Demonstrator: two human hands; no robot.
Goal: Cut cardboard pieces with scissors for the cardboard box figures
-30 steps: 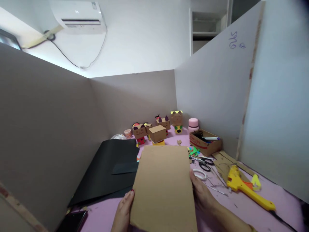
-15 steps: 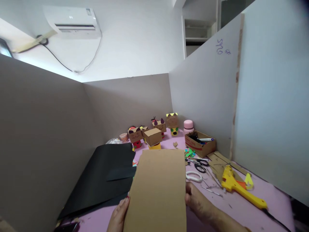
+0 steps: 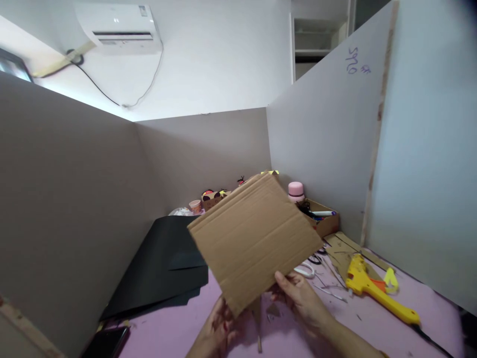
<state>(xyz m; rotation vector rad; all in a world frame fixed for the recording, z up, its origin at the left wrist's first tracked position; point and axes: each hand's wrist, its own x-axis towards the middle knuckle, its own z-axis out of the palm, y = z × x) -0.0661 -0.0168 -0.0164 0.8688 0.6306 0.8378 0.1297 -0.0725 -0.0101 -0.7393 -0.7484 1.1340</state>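
A flat brown cardboard sheet (image 3: pixel 255 238) is held up over the pink tabletop, turned at a slant. My right hand (image 3: pixel 300 298) pinches its lower right edge, thumb on the near face and fingers behind. At the bottom left corner, my left hand (image 3: pixel 221 323) grips the sheet with curled fingers partly hidden behind it. Below the sheet, a narrow cardboard strip (image 3: pixel 258 330) and a small scrap (image 3: pixel 274 311) show between the hands. White-handled scissors (image 3: pixel 305 270) lie just beyond my right hand.
A yellow hot glue gun (image 3: pixel 380 293) lies on the right with its cord. Black paper sheets (image 3: pixel 160 263) and a phone (image 3: pixel 106 343) are on the left. Behind stand a paper cup (image 3: pixel 195 206), partly hidden cardboard figures (image 3: pixel 211 200), a pink flask (image 3: pixel 295 191) and a cardboard box (image 3: pixel 328 226).
The cardboard has gone from upright and straight to a slant, rising and covering most of the figures behind. My right hand has moved to its lower edge, my left to its bottom corner.
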